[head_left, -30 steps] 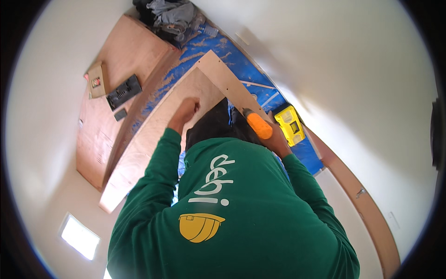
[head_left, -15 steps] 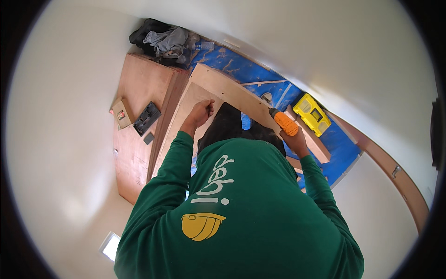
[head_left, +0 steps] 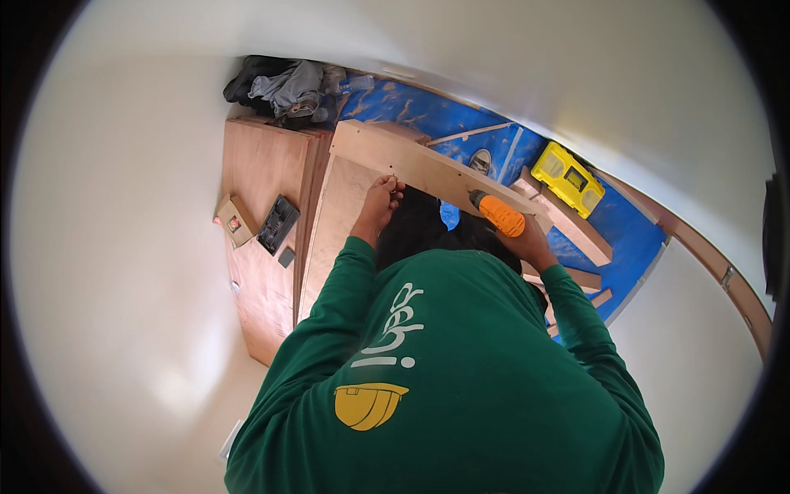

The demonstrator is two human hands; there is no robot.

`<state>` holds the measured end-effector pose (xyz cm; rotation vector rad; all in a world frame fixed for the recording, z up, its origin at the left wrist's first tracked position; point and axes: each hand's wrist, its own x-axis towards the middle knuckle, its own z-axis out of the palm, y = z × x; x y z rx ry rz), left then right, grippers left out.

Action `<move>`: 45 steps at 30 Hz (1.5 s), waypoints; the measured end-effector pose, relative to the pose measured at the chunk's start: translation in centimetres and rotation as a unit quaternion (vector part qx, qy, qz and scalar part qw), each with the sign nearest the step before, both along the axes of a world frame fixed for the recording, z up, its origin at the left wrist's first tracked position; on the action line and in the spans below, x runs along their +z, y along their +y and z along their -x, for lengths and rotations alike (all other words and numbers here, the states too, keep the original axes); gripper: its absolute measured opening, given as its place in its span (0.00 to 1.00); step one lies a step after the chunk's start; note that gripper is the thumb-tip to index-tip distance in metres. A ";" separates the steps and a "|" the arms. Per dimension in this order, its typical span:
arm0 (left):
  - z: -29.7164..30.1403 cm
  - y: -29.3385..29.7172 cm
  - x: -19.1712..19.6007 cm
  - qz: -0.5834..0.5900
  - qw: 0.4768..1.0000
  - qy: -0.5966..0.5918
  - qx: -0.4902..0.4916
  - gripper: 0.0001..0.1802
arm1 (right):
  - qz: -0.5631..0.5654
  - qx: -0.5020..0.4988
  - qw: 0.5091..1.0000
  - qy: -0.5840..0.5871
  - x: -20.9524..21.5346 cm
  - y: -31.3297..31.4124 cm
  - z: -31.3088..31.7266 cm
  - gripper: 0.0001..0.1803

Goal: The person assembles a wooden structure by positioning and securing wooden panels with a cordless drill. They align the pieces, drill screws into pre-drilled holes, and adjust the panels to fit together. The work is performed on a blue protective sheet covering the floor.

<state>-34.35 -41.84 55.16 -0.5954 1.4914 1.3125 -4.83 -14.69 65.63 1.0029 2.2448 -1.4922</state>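
Note:
My left hand [head_left: 381, 204] is closed in a pinch beside the lower edge of a long pale wooden board [head_left: 436, 175]. Something thin may be between its fingertips, too small to make out. Gripped in my right hand [head_left: 529, 241] is an orange power drill [head_left: 500, 216], its dark chuck pointing left across the board. Small dark holes or screw heads dot the board's face. A flat wooden panel [head_left: 336, 210] joins the board at its left end. Dark clothing and a blue patch [head_left: 448, 216] show between my hands.
On a wooden panel stack [head_left: 259, 160] at left lie a small cardboard box [head_left: 237, 221], a black tray [head_left: 278, 224] and a small dark block [head_left: 286, 258]. A yellow toolbox [head_left: 568, 179] and timber lengths [head_left: 572, 224] sit on blue floor sheeting [head_left: 629, 235]. Crumpled clothes [head_left: 288, 89] lie far left.
My left hand has moved right, and its fingertips are closer to the board. The drill has shifted slightly left along the board, still in my right hand. The whole view has shifted a little.

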 end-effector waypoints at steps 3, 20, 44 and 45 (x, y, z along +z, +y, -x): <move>-0.2 -0.5 -1.3 0.005 0.999 -0.015 -0.031 0.08 | 0.080 -0.058 0.995 -0.024 -1.1 -1.1 0.5 0.26; 4.7 -8.4 -5.2 0.120 0.992 0.016 -0.022 0.13 | 0.013 -0.010 0.997 -0.075 -0.9 -3.9 4.5 0.17; 7.7 -12.5 -9.4 0.223 0.951 0.210 0.042 0.15 | -0.057 0.091 0.960 -0.260 2.1 -4.6 13.9 0.17; 7.5 -12.7 -9.7 0.223 0.944 0.241 0.032 0.16 | -0.066 0.099 0.953 -0.279 2.1 -4.8 14.2 0.17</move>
